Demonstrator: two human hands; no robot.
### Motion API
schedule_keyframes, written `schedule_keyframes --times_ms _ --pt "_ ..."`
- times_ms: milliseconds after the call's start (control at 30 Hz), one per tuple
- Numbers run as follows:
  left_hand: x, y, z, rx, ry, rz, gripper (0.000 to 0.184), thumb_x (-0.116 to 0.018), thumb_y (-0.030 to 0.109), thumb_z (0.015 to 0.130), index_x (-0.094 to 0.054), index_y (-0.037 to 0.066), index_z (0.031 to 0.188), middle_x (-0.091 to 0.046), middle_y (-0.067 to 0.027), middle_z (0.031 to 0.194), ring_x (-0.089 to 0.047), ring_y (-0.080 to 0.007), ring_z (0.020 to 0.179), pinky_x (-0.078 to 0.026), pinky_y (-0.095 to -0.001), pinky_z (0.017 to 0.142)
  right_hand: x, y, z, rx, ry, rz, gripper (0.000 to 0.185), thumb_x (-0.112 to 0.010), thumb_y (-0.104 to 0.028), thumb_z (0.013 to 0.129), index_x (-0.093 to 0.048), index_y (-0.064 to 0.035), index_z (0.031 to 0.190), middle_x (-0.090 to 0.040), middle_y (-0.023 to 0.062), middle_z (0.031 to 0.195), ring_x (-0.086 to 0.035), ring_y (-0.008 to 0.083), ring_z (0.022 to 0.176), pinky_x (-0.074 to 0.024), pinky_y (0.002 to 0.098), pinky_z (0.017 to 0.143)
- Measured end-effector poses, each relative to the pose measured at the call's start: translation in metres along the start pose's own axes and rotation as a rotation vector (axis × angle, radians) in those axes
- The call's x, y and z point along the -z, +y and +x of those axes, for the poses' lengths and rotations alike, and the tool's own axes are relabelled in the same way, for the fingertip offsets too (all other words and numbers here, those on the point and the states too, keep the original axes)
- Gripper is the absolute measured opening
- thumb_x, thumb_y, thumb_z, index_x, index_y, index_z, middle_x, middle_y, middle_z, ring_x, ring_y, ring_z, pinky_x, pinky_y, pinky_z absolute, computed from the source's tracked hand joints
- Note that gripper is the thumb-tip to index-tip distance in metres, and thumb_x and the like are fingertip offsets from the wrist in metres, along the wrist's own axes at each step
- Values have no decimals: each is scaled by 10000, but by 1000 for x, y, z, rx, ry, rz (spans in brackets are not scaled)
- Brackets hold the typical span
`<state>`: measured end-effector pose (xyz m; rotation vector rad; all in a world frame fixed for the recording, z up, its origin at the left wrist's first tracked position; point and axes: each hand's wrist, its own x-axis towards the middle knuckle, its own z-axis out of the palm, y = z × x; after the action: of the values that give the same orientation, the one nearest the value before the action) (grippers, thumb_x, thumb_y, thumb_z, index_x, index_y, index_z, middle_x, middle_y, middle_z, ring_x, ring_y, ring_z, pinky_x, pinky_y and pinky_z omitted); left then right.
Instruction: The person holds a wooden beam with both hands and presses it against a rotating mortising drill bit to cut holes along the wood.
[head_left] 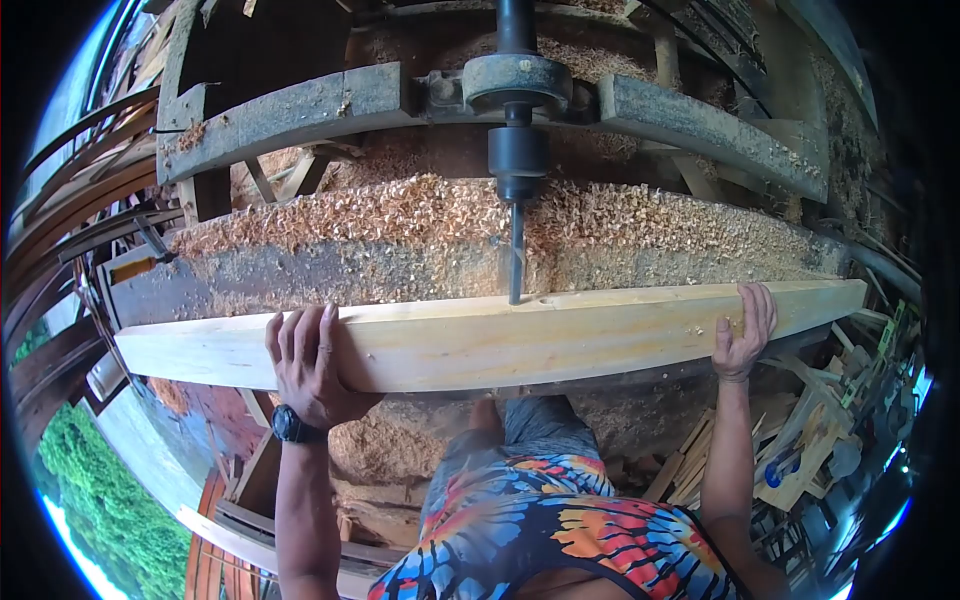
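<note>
A long pale wooden beam [450, 345] lies crosswise in front of me on the machine's bench. My left hand [305, 365], with a dark watch [293, 424] at its wrist, grips the beam left of its middle, fingers hooked over the top edge. Toward the beam's right end, my right hand [745, 338] holds it the same way, with the thumb on the near face. Between the hands, a drill bit [516, 255] in a dark chuck [518, 155] points down at the beam's upper edge. Its tip meets the wood, close beside a small hole [546, 301].
Wood chips [400, 210] are heaped along the bench behind the beam. A left timber bar [300, 110] and a right timber bar [710, 130] flank the spindle bearing [517, 82]. Wood offcuts [810, 440] lie at the lower right. Long wooden strips [85, 200] are stacked at the left.
</note>
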<state>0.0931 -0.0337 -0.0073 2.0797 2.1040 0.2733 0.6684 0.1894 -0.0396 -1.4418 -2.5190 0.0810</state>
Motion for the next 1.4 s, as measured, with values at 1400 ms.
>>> schedule_keyframes --times_ms 1400 --pt "-1 -27 56 -84 52 -3 1259 -1003 451 470 -503 17 1541 -608 -192 1401 -587 -396 1284 -354 -613 1174 -25 17 33 -67 130 10 541 -697 -443 950 -713 -47 1318 -692 172 1375 -590 386 1366 -345 546 1220"
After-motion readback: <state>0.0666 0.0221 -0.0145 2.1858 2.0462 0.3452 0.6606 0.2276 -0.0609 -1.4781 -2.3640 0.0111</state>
